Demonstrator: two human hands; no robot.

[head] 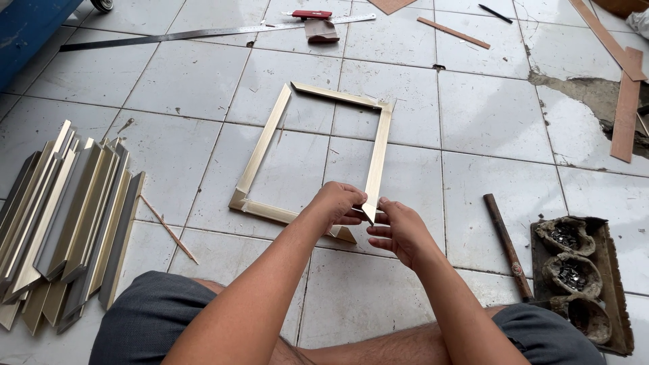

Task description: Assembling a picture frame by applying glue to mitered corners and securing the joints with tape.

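So this is the corner-fitting stage on a picture frame: four gold-toned mitred mouldings laid out as a rectangle frame [318, 152] flat on the white tiled floor [493, 115], right in front of the person's knees. Three corners look closed up, and the near right one is the one in hand. Left hand [338, 203] sits over the end of the bottom rail with its fingers curled down onto it, and the right hand [399, 230] has its fingers pinching the pointed tip of the right rail, lifting it a touch off the floor as far as I can tell. The two mitre faces aren't seated yet; the bottom rail's cut end pokes out just below the hands. My guess is the next move needs those cuts brought flush and held square before any fastening. Handy bits: a hammer handle [507, 247] just right of the hands, a tray of small metal fasteners [581, 280] beside it, and a stack of spare mouldings [64, 220] on the left. A long steel ruler [203, 34] lies well away up top.
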